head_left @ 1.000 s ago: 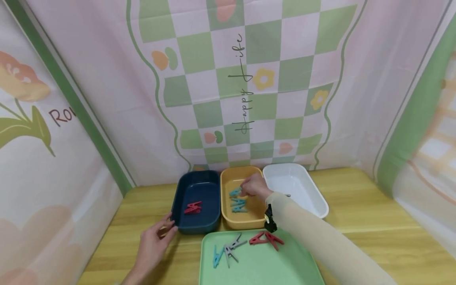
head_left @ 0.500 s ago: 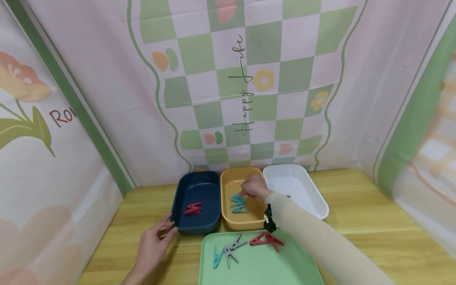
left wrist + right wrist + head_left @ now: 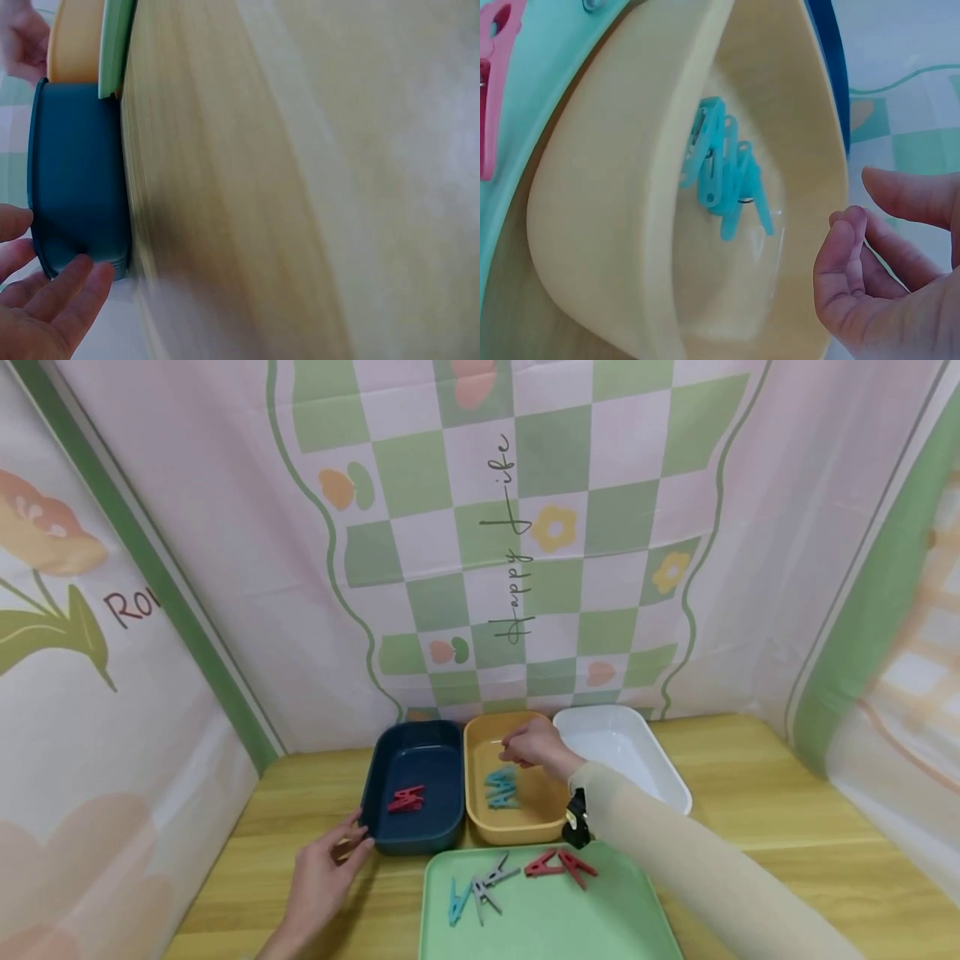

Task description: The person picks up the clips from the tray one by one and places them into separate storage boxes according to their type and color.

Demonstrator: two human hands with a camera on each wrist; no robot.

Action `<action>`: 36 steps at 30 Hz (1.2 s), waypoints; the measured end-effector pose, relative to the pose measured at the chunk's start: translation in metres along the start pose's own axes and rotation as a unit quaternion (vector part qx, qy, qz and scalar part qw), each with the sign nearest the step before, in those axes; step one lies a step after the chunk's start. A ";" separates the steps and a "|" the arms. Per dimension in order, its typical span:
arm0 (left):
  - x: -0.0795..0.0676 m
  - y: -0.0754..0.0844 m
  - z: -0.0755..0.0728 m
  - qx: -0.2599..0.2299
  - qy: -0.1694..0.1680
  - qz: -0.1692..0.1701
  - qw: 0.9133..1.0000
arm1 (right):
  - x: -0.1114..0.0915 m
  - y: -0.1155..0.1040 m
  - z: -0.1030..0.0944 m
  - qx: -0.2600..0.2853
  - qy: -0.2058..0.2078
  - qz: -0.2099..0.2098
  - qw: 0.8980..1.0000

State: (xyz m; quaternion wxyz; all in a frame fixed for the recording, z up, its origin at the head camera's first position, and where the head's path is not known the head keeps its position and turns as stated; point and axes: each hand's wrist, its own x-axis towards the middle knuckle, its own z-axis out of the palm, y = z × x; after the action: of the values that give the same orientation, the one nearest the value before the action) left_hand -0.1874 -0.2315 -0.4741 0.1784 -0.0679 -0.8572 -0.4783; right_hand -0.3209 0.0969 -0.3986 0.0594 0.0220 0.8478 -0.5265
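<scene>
My right hand (image 3: 538,748) hovers over the yellow bin (image 3: 517,833), thumb apart from loosely bent fingers, holding nothing. Light-blue clothespins (image 3: 501,787) lie together inside that bin; the right wrist view shows these blue clothespins (image 3: 724,169) bunched near the bin's wall. My left hand (image 3: 322,870) rests its fingertips against the near-left corner of the dark blue bin (image 3: 420,843). In the left wrist view, its fingers (image 3: 64,296) touch this bin's outside. Red clothespins (image 3: 406,798) lie in the dark blue bin.
A green tray (image 3: 570,927) in front carries a blue clothespin (image 3: 458,902), grey clothespins (image 3: 486,885) and red clothespins (image 3: 561,863). On the right stands a white bin (image 3: 615,743), partly hidden by my right forearm. A printed cloth (image 3: 480,568) hangs behind the bins.
My right hand has lowered a light-blue clothespin onto the others in the yellow bin, let it go and lifted slightly away. My left hand has stayed put.
</scene>
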 end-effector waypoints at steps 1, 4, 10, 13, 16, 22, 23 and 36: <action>0.000 0.000 0.000 0.001 0.000 -0.001 1.000 | -0.002 -0.001 -0.001 0.001 -0.004 -0.001 1.000; 0.000 0.000 0.000 0.002 -0.002 -0.005 1.000 | -0.008 -0.005 -0.006 0.004 -0.014 0.000 1.000; 0.001 -0.001 0.001 0.000 -0.004 -0.006 1.000 | -0.022 -0.008 -0.017 0.003 -0.028 -0.024 0.999; 0.000 -0.001 0.001 -0.001 0.000 -0.001 1.000 | -0.031 -0.009 -0.023 -0.003 -0.035 -0.046 0.998; 0.000 0.000 0.000 0.000 0.001 -0.004 1.000 | -0.039 -0.009 -0.027 -0.013 -0.033 -0.064 0.997; 0.000 0.001 0.001 0.002 -0.007 -0.018 1.000 | -0.059 -0.008 -0.034 -0.030 -0.016 -0.089 0.996; -0.001 0.000 0.001 0.001 -0.008 -0.017 1.000 | -0.063 -0.007 -0.035 -0.031 -0.017 -0.093 0.995; 0.001 0.000 -0.001 0.000 -0.009 -0.010 1.000 | -0.108 0.007 -0.046 -0.047 -0.029 -0.159 0.986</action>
State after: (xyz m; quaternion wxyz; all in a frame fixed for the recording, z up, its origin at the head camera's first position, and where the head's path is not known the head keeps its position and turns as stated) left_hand -0.1876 -0.2319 -0.4732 0.1663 -0.0638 -0.8594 -0.4792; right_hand -0.2163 0.1438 -0.3719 0.0004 -0.1316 0.8621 -0.4893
